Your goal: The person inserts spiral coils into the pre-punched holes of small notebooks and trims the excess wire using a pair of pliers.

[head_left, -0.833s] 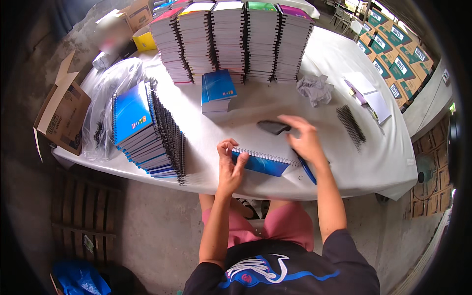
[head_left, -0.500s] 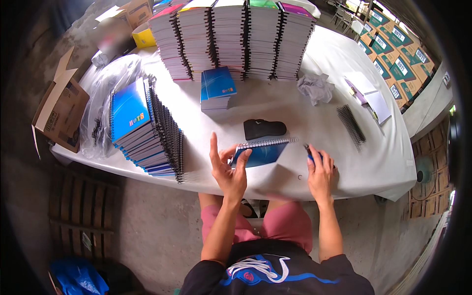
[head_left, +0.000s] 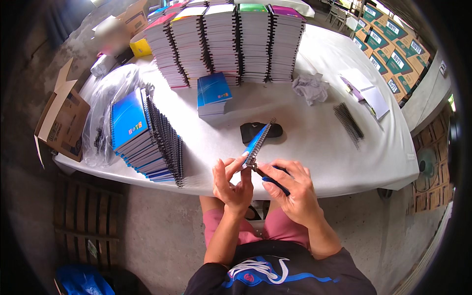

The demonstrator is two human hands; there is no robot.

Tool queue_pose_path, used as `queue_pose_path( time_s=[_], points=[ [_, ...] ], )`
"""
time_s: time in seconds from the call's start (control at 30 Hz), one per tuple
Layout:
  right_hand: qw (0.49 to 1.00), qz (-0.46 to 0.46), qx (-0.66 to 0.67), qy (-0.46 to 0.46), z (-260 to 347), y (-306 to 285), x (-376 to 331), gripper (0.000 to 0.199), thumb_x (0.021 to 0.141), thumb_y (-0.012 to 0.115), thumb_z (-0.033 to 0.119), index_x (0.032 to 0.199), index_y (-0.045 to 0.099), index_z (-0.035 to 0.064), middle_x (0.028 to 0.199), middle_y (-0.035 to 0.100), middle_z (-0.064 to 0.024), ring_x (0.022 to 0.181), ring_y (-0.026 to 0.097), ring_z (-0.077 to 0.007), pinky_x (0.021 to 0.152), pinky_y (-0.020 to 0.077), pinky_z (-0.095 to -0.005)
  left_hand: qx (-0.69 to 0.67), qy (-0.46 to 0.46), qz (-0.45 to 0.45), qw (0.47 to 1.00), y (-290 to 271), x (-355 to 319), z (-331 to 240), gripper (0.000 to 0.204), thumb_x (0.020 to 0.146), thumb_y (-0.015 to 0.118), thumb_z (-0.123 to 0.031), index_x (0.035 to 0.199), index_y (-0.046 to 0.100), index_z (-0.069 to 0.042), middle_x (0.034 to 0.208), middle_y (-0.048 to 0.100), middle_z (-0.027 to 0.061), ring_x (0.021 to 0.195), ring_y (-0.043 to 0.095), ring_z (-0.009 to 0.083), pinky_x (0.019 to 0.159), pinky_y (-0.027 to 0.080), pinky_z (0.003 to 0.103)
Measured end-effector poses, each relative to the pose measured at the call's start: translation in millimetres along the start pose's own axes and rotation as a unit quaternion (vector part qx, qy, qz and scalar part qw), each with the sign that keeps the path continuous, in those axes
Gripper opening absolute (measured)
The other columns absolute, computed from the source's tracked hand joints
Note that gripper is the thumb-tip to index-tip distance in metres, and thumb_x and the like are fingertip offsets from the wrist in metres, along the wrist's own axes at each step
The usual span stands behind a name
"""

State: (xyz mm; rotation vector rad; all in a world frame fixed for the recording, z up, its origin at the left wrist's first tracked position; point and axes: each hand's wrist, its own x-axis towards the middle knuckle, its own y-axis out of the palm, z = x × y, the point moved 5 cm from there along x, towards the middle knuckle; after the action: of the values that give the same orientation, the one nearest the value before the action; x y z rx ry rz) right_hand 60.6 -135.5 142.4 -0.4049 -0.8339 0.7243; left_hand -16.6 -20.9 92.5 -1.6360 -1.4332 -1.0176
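Observation:
My left hand [head_left: 233, 191] grips a small blue-covered spiral notebook [head_left: 255, 140] at its near end, holding it tilted with the coil on the right side. In my right hand [head_left: 297, 192] are small pliers with blue handles [head_left: 276, 185]. Their dark jaws meet the near end of the coil, close to my left fingertips; the exact contact is too small to make out. Just behind the notebook, a black pouch-like object [head_left: 277, 131] lies on the white-covered table [head_left: 314, 152]. To the left stands a stack of blue spiral notebooks [head_left: 130, 118].
Tall stacks of spiral-bound books [head_left: 221, 46] line the back, with a short blue pile [head_left: 215, 93] before them. Crumpled paper [head_left: 310, 88], loose black coils [head_left: 348, 124] and an open book [head_left: 373, 101] lie right. An open carton [head_left: 66, 123] and clear plastic [head_left: 105, 103] are left.
The notebook has swung from lying crosswise to pointing away from me. My right hand has brought the pliers leftward to the coil's near end. The view has shifted slightly.

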Motion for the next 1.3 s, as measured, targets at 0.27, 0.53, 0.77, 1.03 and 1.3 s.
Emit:
queue_pose_path(
  time_s=[0.27, 0.53, 0.77, 1.03, 1.3],
  points=[
    [0.699, 0.202, 0.613, 0.308, -32.2, 35.2, -24.1, 0.041, 0.098, 0.043, 0.032, 0.131, 0.042, 0.0067, 0.09, 0.061, -0.0105, 0.078, 0.061, -0.0137, 0.062, 0.0496, -0.0265, -0.008, 0.015, -0.003, 1.0, -2.5, -7.9, -0.7, 0.069, 0.077, 0.069, 0.004, 0.133, 0.03, 0.001, 0.087, 0.068, 0.0116, 0.067, 0.061, 0.0214, 0.062, 0.045, 0.031],
    [0.935, 0.034, -0.257, 0.244, -135.2, -25.1, -40.2, 0.036, 0.092, 0.049, 0.037, 0.119, 0.057, 0.0148, 0.112, 0.056, -0.0122, 0.105, 0.053, -0.0326, 0.091, 0.0401, -0.0438, -0.246, -0.397, -0.071, 0.882, -7.0, 6.0, 31.8, 0.044, 0.083, 0.068, -0.006, 0.123, 0.049, -0.007, 0.093, 0.043, -0.0011, 0.077, 0.046, 0.0054, 0.07, 0.039, 0.018],
    [0.989, 0.03, 0.064, 0.127, -100.7, -3.7, 13.9, 0.044, 0.09, 0.056, 0.036, 0.125, 0.051, 0.0103, 0.124, 0.051, -0.013, 0.119, 0.046, -0.0251, 0.102, 0.0329, -0.0431, -0.405, -0.442, -0.084, 0.796, -8.4, 7.7, 33.1, 0.027, 0.093, 0.055, -0.011, 0.118, 0.05, -0.001, 0.098, 0.055, 0.0027, 0.085, 0.051, 0.0046, 0.075, 0.045, 0.02],
    [0.788, -0.075, 0.599, 0.121, -8.1, 41.6, 97.5, 0.043, 0.081, 0.066, -0.002, 0.121, 0.052, 0.0059, 0.101, 0.059, -0.006, 0.09, 0.058, -0.0114, 0.075, 0.0469, -0.0214, -0.143, -0.091, -0.072, 0.983, -84.1, 77.9, -2.6, 0.042, 0.083, 0.062, -0.006, 0.122, 0.048, 0.0, 0.128, 0.048, 0.0177, 0.116, 0.048, 0.0235, 0.096, 0.036, 0.035],
    [0.764, 0.024, 0.634, 0.114, 37.9, 74.0, 227.7, 0.024, 0.092, 0.045, 0.008, 0.113, 0.056, 0.0079, 0.091, 0.058, -0.0043, 0.074, 0.054, -0.0095, 0.065, 0.0434, -0.0245, 0.049, -0.197, -0.119, 0.972, -146.6, 112.4, 65.7, 0.05, 0.086, 0.063, -0.025, 0.13, 0.048, -0.008, 0.133, 0.045, 0.0105, 0.123, 0.042, 0.0216, 0.096, 0.034, 0.039]
  ],
)
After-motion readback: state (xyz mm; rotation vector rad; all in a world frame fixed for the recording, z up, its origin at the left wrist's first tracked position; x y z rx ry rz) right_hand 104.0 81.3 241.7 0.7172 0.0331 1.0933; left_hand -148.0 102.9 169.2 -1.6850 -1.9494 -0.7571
